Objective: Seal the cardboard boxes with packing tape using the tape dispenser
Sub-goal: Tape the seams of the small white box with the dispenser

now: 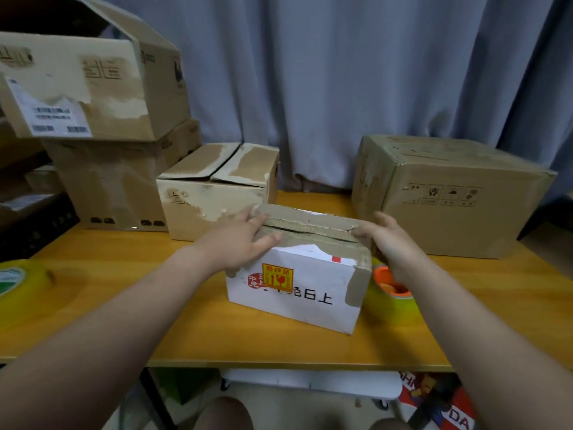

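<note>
Sealing not yet begun on the white box (297, 293) at the centre of the tabletop (217, 336). The left hand (238, 240), fingers spread, presses its flaps flat, and the right hand (393, 240) steadies its right end. The seam shows no tape. The dispenser (390, 297) stands untouched just right of the box. Five boxes are visible: two stacked at left (114, 187), one gaping behind (217, 193), one at right (449, 206). A second tape roll (18, 287) lies far left.
</note>
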